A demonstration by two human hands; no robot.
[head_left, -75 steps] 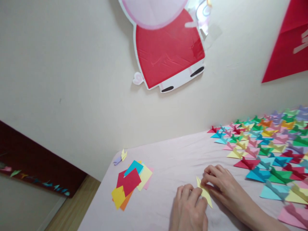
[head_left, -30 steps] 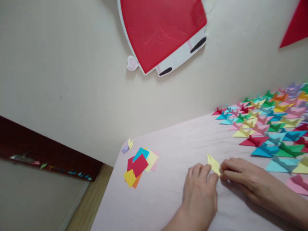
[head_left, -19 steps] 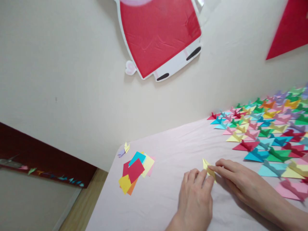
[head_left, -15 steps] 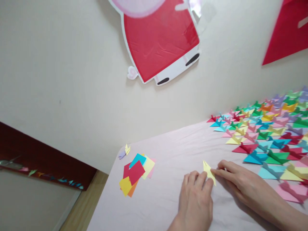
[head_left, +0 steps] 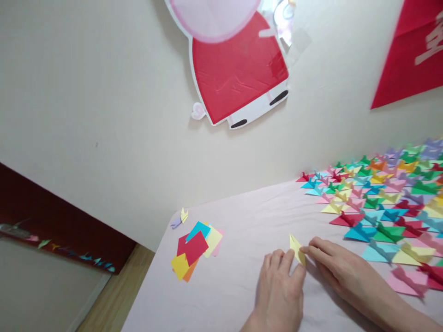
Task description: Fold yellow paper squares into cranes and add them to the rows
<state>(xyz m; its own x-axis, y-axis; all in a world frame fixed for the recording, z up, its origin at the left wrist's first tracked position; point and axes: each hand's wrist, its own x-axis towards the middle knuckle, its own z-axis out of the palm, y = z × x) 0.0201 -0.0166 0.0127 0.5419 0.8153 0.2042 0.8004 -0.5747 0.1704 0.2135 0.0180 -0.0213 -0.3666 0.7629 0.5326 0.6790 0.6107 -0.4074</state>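
Note:
A small folded yellow paper piece (head_left: 296, 247) lies on the pale pink table cover (head_left: 242, 221), its pointed end up and away from me. My left hand (head_left: 281, 290) rests knuckles up, its fingertips pressing the near left side of the yellow piece. From the right, my right hand (head_left: 337, 267) comes in with its fingers together, and its fingertips pinch the piece's right edge. Part of the paper is hidden under the fingers.
A loose stack of coloured paper squares (head_left: 195, 248) lies to the left, with two small folded shapes (head_left: 180, 218) at the table corner. Several rows of folded paper cranes (head_left: 384, 205) fill the right side. The wall carries a cartoon cutout (head_left: 238, 69).
The yellow piece has become narrower and more folded than 2.5 s ago. Both hands stay on it with small finger shifts; the view itself has wobbled.

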